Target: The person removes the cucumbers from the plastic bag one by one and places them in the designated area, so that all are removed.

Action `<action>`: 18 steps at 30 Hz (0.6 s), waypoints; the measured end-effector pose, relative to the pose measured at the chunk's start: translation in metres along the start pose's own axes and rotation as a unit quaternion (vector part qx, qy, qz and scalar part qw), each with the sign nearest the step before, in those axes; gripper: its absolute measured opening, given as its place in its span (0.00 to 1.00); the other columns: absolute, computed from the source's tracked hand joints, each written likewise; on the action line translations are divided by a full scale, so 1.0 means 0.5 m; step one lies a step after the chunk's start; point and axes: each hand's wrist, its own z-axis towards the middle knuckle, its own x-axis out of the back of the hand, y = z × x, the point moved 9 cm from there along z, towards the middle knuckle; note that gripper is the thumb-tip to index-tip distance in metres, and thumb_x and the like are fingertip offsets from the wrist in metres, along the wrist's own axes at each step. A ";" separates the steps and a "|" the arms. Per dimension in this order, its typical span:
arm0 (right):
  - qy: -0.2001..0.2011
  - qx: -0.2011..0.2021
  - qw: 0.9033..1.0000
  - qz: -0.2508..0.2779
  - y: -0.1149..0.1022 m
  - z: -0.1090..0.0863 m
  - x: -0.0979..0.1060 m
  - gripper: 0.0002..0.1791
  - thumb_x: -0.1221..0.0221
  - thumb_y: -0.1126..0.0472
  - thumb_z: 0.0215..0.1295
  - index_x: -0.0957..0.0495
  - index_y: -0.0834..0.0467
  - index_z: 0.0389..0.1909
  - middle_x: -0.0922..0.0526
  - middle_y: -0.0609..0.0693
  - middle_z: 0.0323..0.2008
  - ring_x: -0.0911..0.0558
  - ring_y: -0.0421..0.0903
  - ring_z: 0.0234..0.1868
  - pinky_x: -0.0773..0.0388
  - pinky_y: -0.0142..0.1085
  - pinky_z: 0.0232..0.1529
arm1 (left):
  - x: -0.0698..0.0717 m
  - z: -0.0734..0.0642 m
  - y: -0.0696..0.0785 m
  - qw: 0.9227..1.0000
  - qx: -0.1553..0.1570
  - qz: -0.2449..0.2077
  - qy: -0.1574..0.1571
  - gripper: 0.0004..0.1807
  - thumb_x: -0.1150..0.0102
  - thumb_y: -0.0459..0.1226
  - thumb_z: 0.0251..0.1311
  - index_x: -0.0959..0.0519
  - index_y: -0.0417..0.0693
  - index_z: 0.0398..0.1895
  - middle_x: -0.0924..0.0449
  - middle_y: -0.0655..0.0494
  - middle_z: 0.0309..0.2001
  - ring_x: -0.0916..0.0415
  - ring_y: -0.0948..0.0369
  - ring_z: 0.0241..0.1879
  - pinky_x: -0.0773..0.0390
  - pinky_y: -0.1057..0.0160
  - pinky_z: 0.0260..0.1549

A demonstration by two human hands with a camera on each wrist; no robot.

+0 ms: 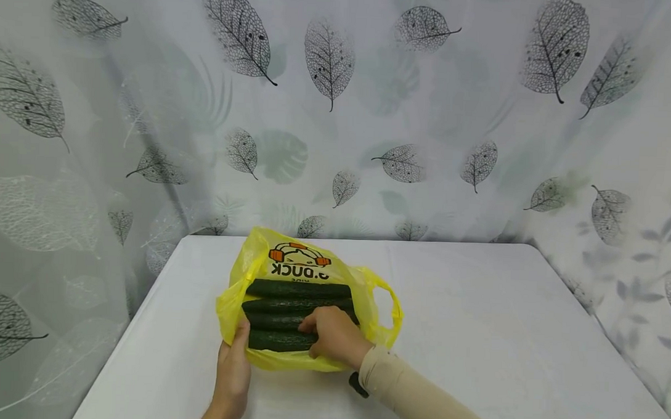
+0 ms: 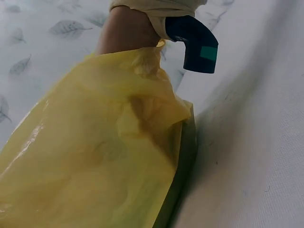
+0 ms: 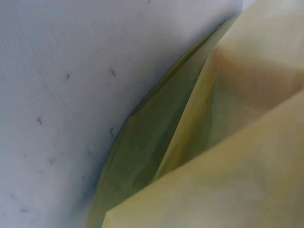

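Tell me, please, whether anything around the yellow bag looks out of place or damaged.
I see nothing spilled or damaged: the cucumbers lie side by side in the yellow plastic bag. The one oddity is the printed lettering, which reads backwards, probably because it shows through from the outside.

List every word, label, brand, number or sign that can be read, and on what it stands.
"DUCK", in mirror writing, on the yellow plastic bag; the letter before it is unclear.
Smaller line beneath: too small to read.
No other text shows.
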 end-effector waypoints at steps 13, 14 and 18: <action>0.024 0.039 0.990 -0.134 -0.015 -0.003 -0.017 0.18 0.24 0.65 0.50 0.11 0.51 0.44 0.21 0.42 0.36 0.21 0.46 0.43 0.21 0.38 0.48 | -0.002 0.001 -0.017 0.999 0.030 -0.012 0.017 0.33 0.66 0.41 0.79 0.60 0.30 0.76 0.61 0.36 0.77 0.67 0.43 0.77 0.63 0.38 0.72; 0.027 0.038 0.990 -0.135 -0.014 -0.003 -0.017 0.17 0.24 0.65 0.50 0.11 0.51 0.43 0.21 0.41 0.36 0.21 0.46 0.43 0.20 0.38 0.48 | -0.002 0.001 -0.017 0.999 0.029 -0.012 0.017 0.33 0.66 0.41 0.79 0.60 0.30 0.76 0.61 0.35 0.77 0.67 0.43 0.77 0.63 0.38 0.72; 0.035 0.031 0.990 -0.136 -0.015 -0.003 -0.017 0.16 0.27 0.66 0.52 0.12 0.50 0.42 0.17 0.42 0.37 0.18 0.45 0.42 0.19 0.40 0.44 | -0.002 0.003 -0.017 0.999 0.029 -0.012 0.016 0.33 0.67 0.41 0.79 0.61 0.31 0.76 0.63 0.36 0.78 0.68 0.43 0.77 0.64 0.38 0.72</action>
